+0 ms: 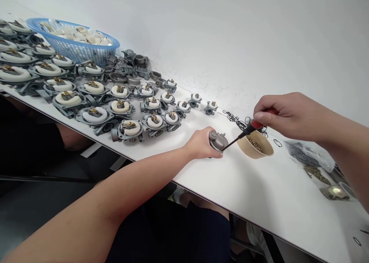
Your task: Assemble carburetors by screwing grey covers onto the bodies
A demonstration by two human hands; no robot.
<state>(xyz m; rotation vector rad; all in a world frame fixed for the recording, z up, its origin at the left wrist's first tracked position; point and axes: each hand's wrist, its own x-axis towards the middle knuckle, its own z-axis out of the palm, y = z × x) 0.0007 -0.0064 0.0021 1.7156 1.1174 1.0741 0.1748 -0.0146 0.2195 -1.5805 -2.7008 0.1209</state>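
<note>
Dozens of carburetor bodies are already fitted with white floats on the bench.
One bare body is gripped by the left hand; a red-handled screwdriver, clasped in the right hand, is applied to it beside a bowl of brass screws.

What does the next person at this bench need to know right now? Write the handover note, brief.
Left hand: grip closed on a grey carburetor body, pressed to the white table.
Right hand: grip closed on a red-handled screwdriver, tip at the carburetor body.
Paper bowl of small brass parts sits just right of it; black O-rings lie behind, by the wall.
Done, apparently: rows of carburetors with white floats on the left.
Left, probably: the bare grey bodies piled near the blue basket of white floats.
</note>
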